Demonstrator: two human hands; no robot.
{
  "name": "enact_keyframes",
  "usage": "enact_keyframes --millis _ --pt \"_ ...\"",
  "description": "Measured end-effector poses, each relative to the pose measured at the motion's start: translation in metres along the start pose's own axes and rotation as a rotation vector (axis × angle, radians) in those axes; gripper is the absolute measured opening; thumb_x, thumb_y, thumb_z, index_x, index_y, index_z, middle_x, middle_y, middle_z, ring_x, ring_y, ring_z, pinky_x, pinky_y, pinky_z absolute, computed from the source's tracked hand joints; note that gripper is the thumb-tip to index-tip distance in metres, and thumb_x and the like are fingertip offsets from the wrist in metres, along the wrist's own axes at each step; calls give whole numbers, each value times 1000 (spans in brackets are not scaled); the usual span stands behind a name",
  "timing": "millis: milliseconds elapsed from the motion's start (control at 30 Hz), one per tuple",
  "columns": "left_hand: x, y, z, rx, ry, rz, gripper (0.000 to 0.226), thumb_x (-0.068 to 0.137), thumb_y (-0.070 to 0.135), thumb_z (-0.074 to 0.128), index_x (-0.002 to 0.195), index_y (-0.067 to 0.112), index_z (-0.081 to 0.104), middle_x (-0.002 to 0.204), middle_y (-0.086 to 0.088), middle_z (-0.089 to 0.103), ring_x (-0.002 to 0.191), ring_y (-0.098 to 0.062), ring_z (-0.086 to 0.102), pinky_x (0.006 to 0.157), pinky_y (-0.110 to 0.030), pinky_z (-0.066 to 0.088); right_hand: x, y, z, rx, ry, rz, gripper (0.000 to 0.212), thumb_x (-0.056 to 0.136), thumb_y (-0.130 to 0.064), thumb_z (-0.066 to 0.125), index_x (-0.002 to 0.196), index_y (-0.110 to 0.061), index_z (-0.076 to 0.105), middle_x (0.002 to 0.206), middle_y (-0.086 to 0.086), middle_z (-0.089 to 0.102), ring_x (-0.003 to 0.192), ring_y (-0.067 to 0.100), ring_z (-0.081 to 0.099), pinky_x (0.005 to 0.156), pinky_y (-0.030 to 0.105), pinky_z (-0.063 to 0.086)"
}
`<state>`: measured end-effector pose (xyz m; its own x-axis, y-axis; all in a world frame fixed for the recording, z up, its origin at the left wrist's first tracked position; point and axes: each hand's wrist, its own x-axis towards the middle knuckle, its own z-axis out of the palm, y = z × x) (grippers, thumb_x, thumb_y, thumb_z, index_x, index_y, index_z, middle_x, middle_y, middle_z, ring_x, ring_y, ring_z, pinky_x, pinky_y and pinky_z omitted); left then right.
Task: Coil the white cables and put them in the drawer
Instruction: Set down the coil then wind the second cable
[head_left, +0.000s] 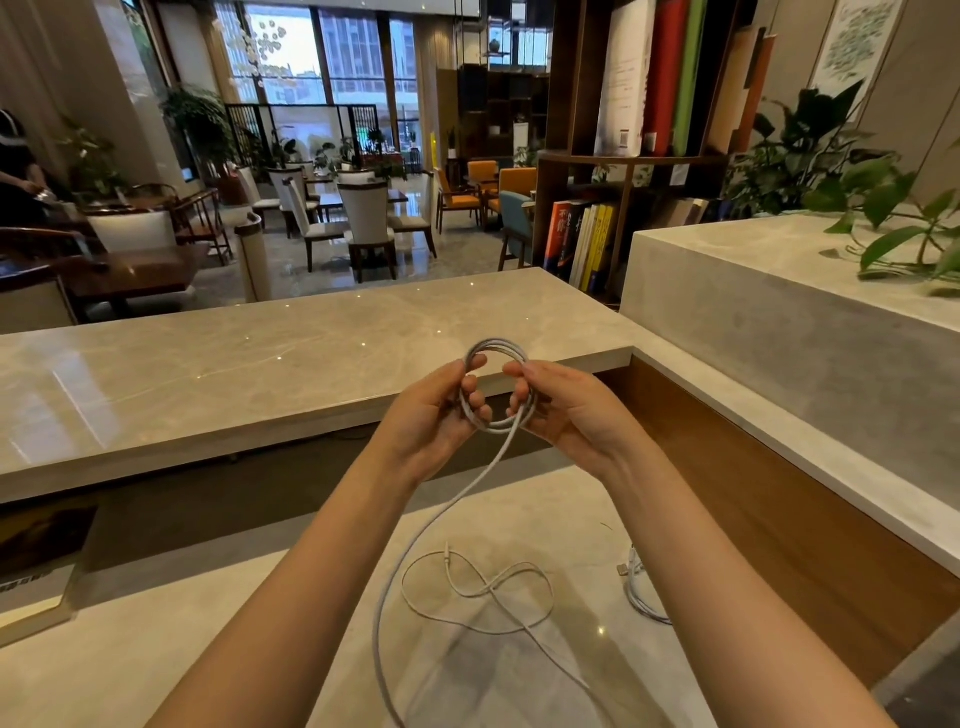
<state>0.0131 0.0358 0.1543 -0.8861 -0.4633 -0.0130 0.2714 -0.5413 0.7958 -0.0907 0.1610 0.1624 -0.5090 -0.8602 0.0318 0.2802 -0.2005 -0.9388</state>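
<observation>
Stone made up the biggest surfaces: a raised marble counter (260, 364) ran across the view from nine o'clock toward two, and a lower marble desk (182, 649) filled the six o'clock region below it. A wooden panel (779, 519) closed the desk's side at four o'clock, under a grey ledge (779, 312) bearing a leafy plant (893, 208).

Both forearms reached up from the bottom edge toward the centre. The left hand (441, 415) was curled shut around the eleven o'clock side of a white cable coil (496, 387), thumb on top, fingers through the loop. The right hand (561, 410) pinched the coil's three o'clock side, fingers bent closed on the strands. The coil was held in the air above the desk, in front of the counter's edge.

From the coil's underside a loose tail (415, 545) dropped toward six o'clock and curved off the bottom of the view. A thinner white cable (483, 592) lay on the desk in a slack figure-eight (one plug end pointed toward twelve). Another white cable (641, 592) lay bunched at four o'clock, just beside the right forearm.
</observation>
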Motion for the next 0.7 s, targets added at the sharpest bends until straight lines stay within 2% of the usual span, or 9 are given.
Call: enact_keyframes --millis 67,167,233,367,500,700 --pt "-2 0 1 183 58 43 21 96 14 46 105 3 62 72 -4 56 61 -12 58 62 -24 56 0 4 -2 -8 88 -18 18 93 -15 53 95 -8 70 68 2 60 66 13 59 70 27 55" --pt "-3 0 -1 406 127 46 25 96 17 47 112 6 63 91 -10 69 82 -19 68 79 -32 57 -1 7 -3 -264 233 -91 15 91 -14 56 90 -10 70 69 5 61 67 15 58 72 27 53" --pt "-5 2 -1 477 143 22 26 97 17 46 112 8 64 99 -12 71 89 -22 68 85 -34 56 -2 8 -3 -338 304 -122 14 90 -13 58 85 -12 70 70 6 63 66 16 58 71 27 54" --pt "-8 7 2 659 181 -6 24 98 12 42 105 7 64 95 -9 69 86 -18 66 76 -28 55 0 14 -6 -347 403 -132 14 90 -13 59 84 -10 71 68 6 65 63 16 60 70 30 55" --pt "-9 9 2 794 208 36 15 93 18 54 95 9 66 93 -8 67 88 -19 63 71 -26 52 1 19 -6 -334 427 -110 13 89 -14 60 85 -10 71 69 7 65 64 17 61 73 33 55" --pt "-12 14 -2 637 117 -23 10 87 10 60 91 4 67 92 -12 68 77 -16 63 61 -21 54 -3 16 -6 -323 384 -106 14 90 -14 58 88 -9 71 70 6 66 64 16 62 63 23 55"
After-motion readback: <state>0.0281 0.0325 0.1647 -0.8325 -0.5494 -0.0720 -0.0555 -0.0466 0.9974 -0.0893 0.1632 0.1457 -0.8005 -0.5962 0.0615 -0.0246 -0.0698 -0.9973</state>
